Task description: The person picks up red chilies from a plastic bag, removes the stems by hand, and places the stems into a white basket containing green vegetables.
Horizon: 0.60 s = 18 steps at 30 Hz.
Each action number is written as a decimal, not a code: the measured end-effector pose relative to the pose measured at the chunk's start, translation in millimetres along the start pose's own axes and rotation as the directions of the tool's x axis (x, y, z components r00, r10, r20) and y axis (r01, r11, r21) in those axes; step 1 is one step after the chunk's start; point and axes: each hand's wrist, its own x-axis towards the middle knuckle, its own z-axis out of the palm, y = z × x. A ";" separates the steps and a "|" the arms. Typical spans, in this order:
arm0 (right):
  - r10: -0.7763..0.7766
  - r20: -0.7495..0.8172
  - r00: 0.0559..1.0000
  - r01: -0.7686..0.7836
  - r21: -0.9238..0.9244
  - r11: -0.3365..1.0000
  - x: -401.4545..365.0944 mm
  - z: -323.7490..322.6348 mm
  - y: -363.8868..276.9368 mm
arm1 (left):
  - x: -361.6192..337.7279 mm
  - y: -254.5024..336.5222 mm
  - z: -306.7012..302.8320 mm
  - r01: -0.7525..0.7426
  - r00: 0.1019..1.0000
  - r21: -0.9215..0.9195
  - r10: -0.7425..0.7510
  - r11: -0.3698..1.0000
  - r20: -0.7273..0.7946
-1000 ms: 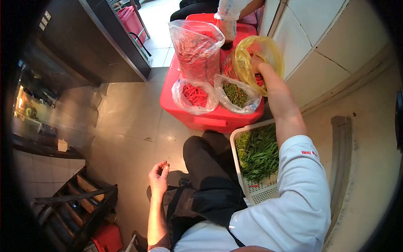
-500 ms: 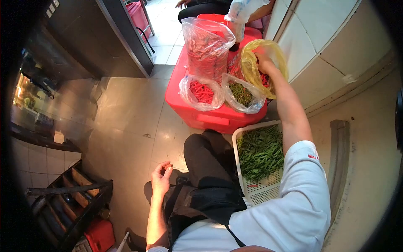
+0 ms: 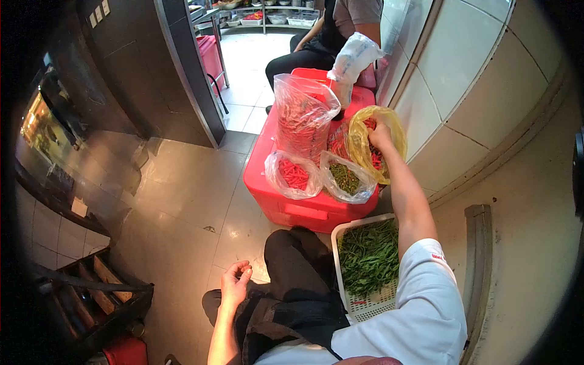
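My right hand (image 3: 381,136) reaches into the yellow plastic bag (image 3: 398,131) of red chilies. Its fingertips are pressed together at the chilies; what they hold is too small to make out. Above my left knee my left hand (image 3: 235,281) is raised, fingers curled and thumb apart, with nothing seen in it. The yellow bag stands on a red box (image 3: 292,214). Beside it are a tall clear bag of red chilies (image 3: 301,121), a small open bag of red pieces (image 3: 293,175) and an open bag of small green stems (image 3: 345,179).
A white basket (image 3: 342,267) of green leaves (image 3: 368,252) sits on the floor beside my legs. Behind the box sits another person (image 3: 301,58) in dark clothes. A tiled wall (image 3: 453,79) rises on the right, and a dark wooden rack (image 3: 100,295) stands lower left.
The view has tilted up, so the box and bags appear lower and more of the seated person shows. My right hand is still in the yellow bag, its fingers now more visible.
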 end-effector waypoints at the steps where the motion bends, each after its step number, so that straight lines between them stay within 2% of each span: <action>1: -0.015 0.012 1.000 0.015 -0.002 1.000 -0.8 -0.9 -0.9 | -2.1 3.0 -0.7 0.005 1.000 0.016 -0.004 1.000 -0.003; 3: -0.044 0.037 0.998 0.044 -0.006 0.999 -2.3 -4.5 -6.3 | -5.6 3.9 -2.4 -0.001 1.000 0.013 0.001 1.000 0.000; 6: 0.038 0.114 0.993 -0.015 -0.193 0.981 -4.7 -11.2 -15.7 | -7.6 -2.1 -3.4 -0.003 1.000 0.008 0.003 1.000 -0.001; 9: 0.020 -0.011 1.000 -0.021 -0.096 0.995 -11.3 -10.3 -13.5 | -8.5 -7.3 -5.3 -0.011 1.000 0.003 0.011 1.000 -0.002; 12: -0.054 -0.182 0.982 0.051 -0.021 0.998 -13.7 -1.3 -5.9 | -10.0 -8.4 -6.7 -0.019 1.000 0.006 0.019 1.000 -0.011; 15: 0.015 0.006 1.000 -0.014 -0.160 0.987 -14.4 -7.9 -4.3 | -12.4 -6.8 -7.2 -0.022 1.000 0.027 0.023 0.999 -0.018; 18: 0.199 -0.054 0.979 -0.199 0.001 0.980 -21.6 -14.0 -9.1 | -15.1 -5.1 -7.3 -0.020 1.000 0.023 0.020 1.000 -0.014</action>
